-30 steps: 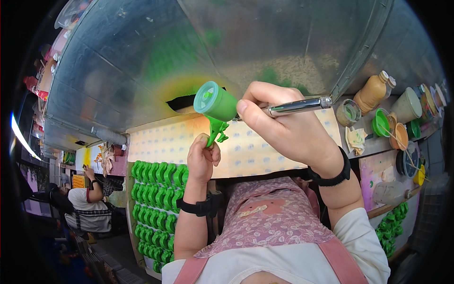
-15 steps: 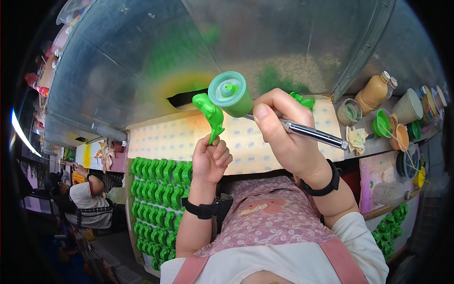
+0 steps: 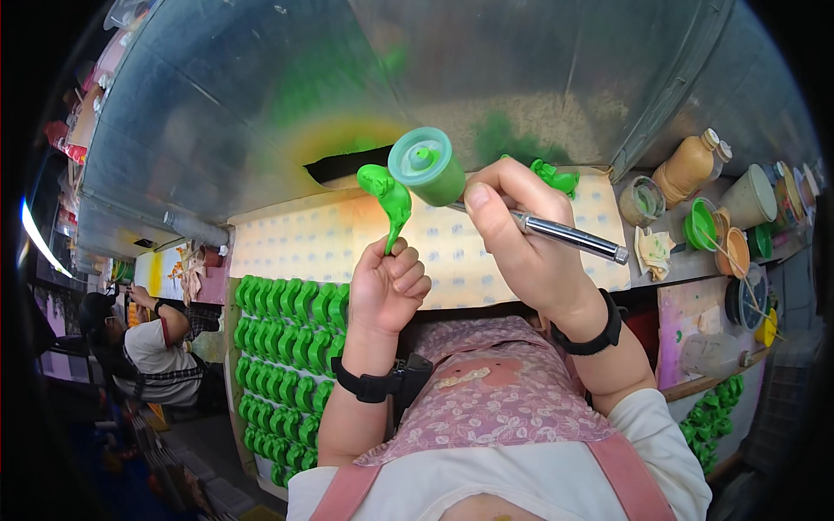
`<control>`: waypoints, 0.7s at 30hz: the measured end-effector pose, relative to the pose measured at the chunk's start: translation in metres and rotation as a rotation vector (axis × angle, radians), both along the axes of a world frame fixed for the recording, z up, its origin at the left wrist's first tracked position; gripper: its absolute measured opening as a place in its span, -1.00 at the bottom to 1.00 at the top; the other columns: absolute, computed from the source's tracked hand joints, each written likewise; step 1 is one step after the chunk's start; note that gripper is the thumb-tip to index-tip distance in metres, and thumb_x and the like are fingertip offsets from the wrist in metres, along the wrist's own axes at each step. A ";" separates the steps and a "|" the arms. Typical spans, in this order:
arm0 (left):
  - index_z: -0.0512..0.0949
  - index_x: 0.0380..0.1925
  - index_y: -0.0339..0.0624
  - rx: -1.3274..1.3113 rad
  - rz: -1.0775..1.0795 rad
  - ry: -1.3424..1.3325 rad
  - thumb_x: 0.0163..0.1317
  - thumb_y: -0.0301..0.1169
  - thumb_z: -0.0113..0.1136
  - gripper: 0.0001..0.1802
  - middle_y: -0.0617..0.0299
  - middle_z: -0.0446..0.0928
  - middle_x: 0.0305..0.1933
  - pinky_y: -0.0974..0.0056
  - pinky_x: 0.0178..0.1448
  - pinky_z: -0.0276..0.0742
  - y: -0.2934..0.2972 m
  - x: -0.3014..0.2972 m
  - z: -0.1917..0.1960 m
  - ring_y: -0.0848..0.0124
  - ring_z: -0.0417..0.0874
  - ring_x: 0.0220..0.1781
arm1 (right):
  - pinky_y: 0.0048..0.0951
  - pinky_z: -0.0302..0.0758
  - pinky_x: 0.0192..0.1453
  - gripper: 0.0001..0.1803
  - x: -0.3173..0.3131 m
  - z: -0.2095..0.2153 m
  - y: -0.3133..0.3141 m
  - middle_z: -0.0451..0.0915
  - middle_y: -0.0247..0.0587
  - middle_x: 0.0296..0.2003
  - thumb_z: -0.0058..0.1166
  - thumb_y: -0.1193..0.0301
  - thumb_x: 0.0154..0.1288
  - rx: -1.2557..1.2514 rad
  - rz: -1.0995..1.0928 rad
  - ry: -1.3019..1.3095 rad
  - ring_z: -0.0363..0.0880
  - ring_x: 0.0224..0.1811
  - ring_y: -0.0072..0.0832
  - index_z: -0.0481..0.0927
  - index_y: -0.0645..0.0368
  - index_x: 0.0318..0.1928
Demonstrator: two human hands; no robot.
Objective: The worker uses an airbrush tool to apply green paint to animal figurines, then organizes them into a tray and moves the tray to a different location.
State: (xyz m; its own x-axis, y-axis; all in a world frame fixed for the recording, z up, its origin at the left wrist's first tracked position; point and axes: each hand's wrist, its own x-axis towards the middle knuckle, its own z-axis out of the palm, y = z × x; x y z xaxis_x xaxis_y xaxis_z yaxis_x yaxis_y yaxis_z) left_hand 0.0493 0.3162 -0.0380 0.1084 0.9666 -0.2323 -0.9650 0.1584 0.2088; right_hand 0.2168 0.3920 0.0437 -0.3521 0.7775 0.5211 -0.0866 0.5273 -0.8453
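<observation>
My left hand is closed round the thin lower end of a small glossy green animal figurine, held upright above the patterned paper. In my right hand is a chrome airbrush, its handle lying between thumb and fingers. A translucent green paint cup sits on the airbrush, close to the right side of the figurine. The cup hides the airbrush's nozzle. More green figurines lie at the back of the paper, beyond my right hand.
Rows of green figurines cover a board at the left. A paint-stained metal booth wall with a dark slot rises behind. At right stand a brown bottle, an orange cup and a crumpled cloth. A co-worker sits far left.
The figurine has turned slightly in my left hand and sits a little higher in view. The airbrush and its cup have shifted slightly up; both hands keep their hold.
</observation>
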 end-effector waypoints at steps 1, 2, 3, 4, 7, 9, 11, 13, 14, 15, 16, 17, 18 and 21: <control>0.36 -0.56 -0.11 -0.010 0.003 0.011 0.25 -0.24 -0.29 -0.69 0.37 0.18 -0.73 0.43 -0.58 0.09 0.000 0.000 0.001 0.52 0.15 -0.73 | -0.53 0.19 -0.66 -0.79 0.000 -0.001 0.000 0.34 -0.24 -0.76 -0.09 0.38 0.19 0.024 0.001 -0.005 0.32 -0.75 -0.56 0.41 0.29 -0.47; 0.36 -0.56 -0.11 -0.009 0.002 0.009 0.25 -0.24 -0.29 -0.69 0.36 0.19 -0.72 0.43 -0.57 0.09 -0.001 0.001 0.003 0.52 0.16 -0.73 | -0.53 0.19 -0.66 -0.79 0.000 -0.002 -0.001 0.34 -0.24 -0.76 -0.08 0.38 0.18 0.046 0.007 -0.007 0.31 -0.75 -0.56 0.41 0.28 -0.47; 0.37 -0.56 -0.12 -0.004 -0.001 0.000 0.26 -0.24 -0.29 -0.69 0.36 0.19 -0.72 0.43 -0.57 0.10 -0.001 0.001 0.004 0.52 0.16 -0.73 | -0.52 0.19 -0.66 -0.80 0.000 -0.003 -0.001 0.34 -0.24 -0.76 -0.08 0.38 0.18 0.013 -0.012 0.007 0.31 -0.76 -0.55 0.41 0.28 -0.47; 0.37 -0.55 -0.12 -0.009 0.001 0.012 0.26 -0.24 -0.29 -0.69 0.36 0.21 -0.71 0.42 -0.56 0.11 -0.002 0.002 0.005 0.52 0.17 -0.72 | -0.51 0.19 -0.66 -0.80 0.001 -0.004 -0.001 0.34 -0.24 -0.76 -0.07 0.39 0.17 -0.022 -0.025 0.025 0.31 -0.76 -0.54 0.42 0.28 -0.47; 0.36 -0.53 -0.12 -0.042 0.029 0.058 0.26 -0.25 -0.27 -0.71 0.33 0.25 -0.67 0.41 -0.54 0.15 -0.003 0.006 0.008 0.50 0.22 -0.68 | -0.50 0.21 -0.66 -0.81 0.000 -0.007 -0.002 0.35 -0.23 -0.76 -0.07 0.39 0.16 -0.055 0.000 0.015 0.32 -0.76 -0.53 0.42 0.28 -0.47; 0.34 -0.51 -0.12 -0.099 0.081 0.117 0.25 -0.25 -0.25 -0.74 0.31 0.29 -0.63 0.40 -0.51 0.19 -0.003 0.010 0.008 0.49 0.26 -0.64 | -0.52 0.22 -0.65 -0.82 -0.002 -0.011 -0.004 0.37 -0.22 -0.75 -0.08 0.40 0.18 -0.037 0.010 -0.022 0.34 -0.75 -0.52 0.42 0.28 -0.45; 0.33 -0.49 -0.12 -0.117 0.133 0.210 0.25 -0.26 -0.23 -0.76 0.29 0.32 -0.60 0.39 -0.49 0.22 -0.002 0.016 0.008 0.47 0.30 -0.60 | -0.62 0.19 -0.62 -0.78 -0.005 -0.015 -0.007 0.34 -0.35 -0.70 -0.12 0.36 0.22 -0.054 0.009 0.011 0.28 -0.70 -0.67 0.40 0.28 -0.44; 0.32 -0.48 -0.12 -0.142 0.177 0.277 0.25 -0.26 -0.22 -0.78 0.28 0.34 -0.58 0.39 -0.47 0.25 -0.001 0.021 0.009 0.47 0.33 -0.57 | -0.67 0.18 -0.61 -0.77 -0.009 -0.018 -0.008 0.32 -0.41 -0.67 -0.14 0.35 0.25 -0.057 0.005 0.029 0.25 -0.67 -0.75 0.40 0.28 -0.44; 0.32 -0.47 -0.12 -0.158 0.196 0.302 0.25 -0.26 -0.22 -0.78 0.28 0.35 -0.57 0.39 -0.46 0.27 -0.001 0.023 0.010 0.47 0.34 -0.56 | -0.67 0.18 -0.61 -0.77 -0.011 -0.019 -0.009 0.32 -0.41 -0.67 -0.14 0.35 0.25 -0.050 -0.001 0.031 0.25 -0.67 -0.75 0.40 0.28 -0.44; 0.32 -0.47 -0.12 -0.169 0.217 0.327 0.25 -0.27 -0.21 -0.79 0.28 0.36 -0.57 0.39 -0.45 0.28 0.000 0.026 0.010 0.47 0.35 -0.56 | -0.67 0.18 -0.61 -0.77 -0.013 -0.020 -0.009 0.32 -0.41 -0.67 -0.14 0.35 0.25 -0.049 -0.016 0.040 0.24 -0.67 -0.75 0.40 0.28 -0.43; 0.32 -0.46 -0.12 -0.195 0.223 0.348 0.25 -0.27 -0.21 -0.79 0.27 0.37 -0.56 0.39 -0.45 0.29 0.002 0.028 0.010 0.47 0.37 -0.55 | -0.63 0.21 -0.62 -0.79 -0.014 -0.020 -0.010 0.35 -0.35 -0.69 -0.12 0.37 0.23 -0.053 0.006 0.038 0.30 -0.69 -0.67 0.40 0.28 -0.43; 0.32 -0.46 -0.12 -0.218 0.232 0.369 0.25 -0.27 -0.20 -0.79 0.27 0.39 -0.54 0.40 -0.45 0.30 0.004 0.031 0.009 0.47 0.38 -0.54 | -0.59 0.24 -0.62 -0.81 -0.015 -0.020 -0.012 0.39 -0.28 -0.72 -0.10 0.39 0.21 -0.064 0.019 0.044 0.36 -0.70 -0.60 0.41 0.28 -0.43; 0.32 -0.46 -0.12 -0.235 0.237 0.390 0.25 -0.27 -0.20 -0.80 0.26 0.40 -0.53 0.40 -0.45 0.31 0.005 0.032 0.009 0.46 0.39 -0.53 | -0.55 0.28 -0.63 -0.82 -0.016 -0.019 -0.013 0.42 -0.22 -0.74 -0.09 0.41 0.20 -0.077 0.031 0.050 0.42 -0.72 -0.52 0.42 0.28 -0.43; 0.32 -0.45 -0.13 -0.229 0.265 0.416 0.25 -0.28 -0.19 -0.81 0.24 0.43 -0.50 0.41 -0.45 0.34 0.007 0.035 0.007 0.46 0.43 -0.51 | -0.56 0.31 -0.62 -0.83 -0.017 -0.016 -0.011 0.45 -0.21 -0.73 -0.09 0.41 0.20 -0.008 -0.013 0.012 0.45 -0.71 -0.51 0.41 0.28 -0.43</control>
